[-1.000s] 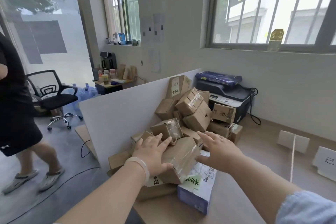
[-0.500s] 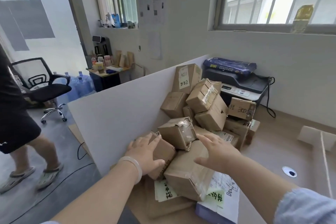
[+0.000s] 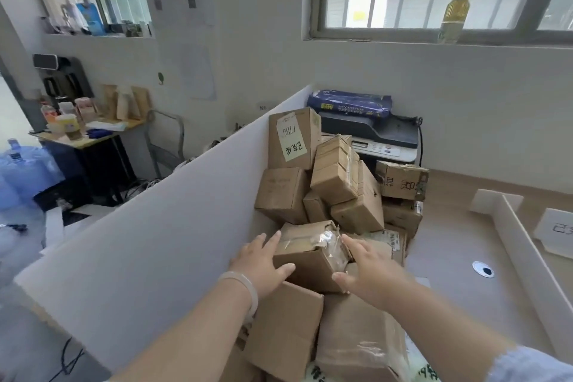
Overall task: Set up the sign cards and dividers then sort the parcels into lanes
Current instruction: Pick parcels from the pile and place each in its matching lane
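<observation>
A pile of brown cardboard parcels (image 3: 338, 183) lies on the wooden table (image 3: 449, 245), against a tall white divider board (image 3: 155, 242). My left hand (image 3: 263, 263) and my right hand (image 3: 369, 270) press the two sides of a small taped parcel (image 3: 310, 254) on top of the pile's near part. Fingers of both hands are fairly straight, thumbs at the box's front edge. A tall parcel with a green note (image 3: 294, 139) stands at the back. To the right, a low white divider strip (image 3: 521, 245) and a white sign card (image 3: 558, 232) stand on the table.
A printer (image 3: 378, 136) with a blue pack (image 3: 350, 104) on it stands behind the pile by the wall. A cable hole (image 3: 483, 270) sits in the tabletop. Left of the board are a cluttered side table (image 3: 86, 133) and water jugs (image 3: 21, 170).
Both hands left the larger flat parcel and moved forward onto the small taped parcel. The view shifted closer and right; the person at the left is out of view.
</observation>
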{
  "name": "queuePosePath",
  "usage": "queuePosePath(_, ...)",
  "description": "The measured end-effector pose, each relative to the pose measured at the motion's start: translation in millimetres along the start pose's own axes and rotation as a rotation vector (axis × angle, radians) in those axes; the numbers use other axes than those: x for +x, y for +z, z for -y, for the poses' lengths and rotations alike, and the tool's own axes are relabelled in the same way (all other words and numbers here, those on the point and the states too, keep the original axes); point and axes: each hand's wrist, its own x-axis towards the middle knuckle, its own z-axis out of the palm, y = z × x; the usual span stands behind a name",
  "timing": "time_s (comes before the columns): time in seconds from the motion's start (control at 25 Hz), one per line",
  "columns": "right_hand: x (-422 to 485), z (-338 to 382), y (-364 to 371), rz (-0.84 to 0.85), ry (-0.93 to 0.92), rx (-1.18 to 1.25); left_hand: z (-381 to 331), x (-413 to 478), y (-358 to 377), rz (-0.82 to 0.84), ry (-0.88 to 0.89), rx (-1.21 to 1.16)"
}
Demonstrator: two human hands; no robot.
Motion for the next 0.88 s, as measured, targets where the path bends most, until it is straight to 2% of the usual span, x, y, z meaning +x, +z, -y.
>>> queuePosePath(0.28, 36, 15, 25, -0.038, 0.161, 0.15, 7, 70, 13, 0.068, 0.059, -0.164)
queuePosePath(0.44, 60, 22, 25, -0.099, 0.215, 0.257, 8, 89, 25, 0.124, 0.035, -0.221)
queuePosePath(0.6, 70, 31, 38, -0.065, 0.267, 0.361, 6, 92, 32, 0.21, 0.002, -0.372)
queuePosePath(0.88, 45, 41, 18, -0.226, 0.217, 0.565, -12, 62, 2, 0.073, 0.033, -0.549)
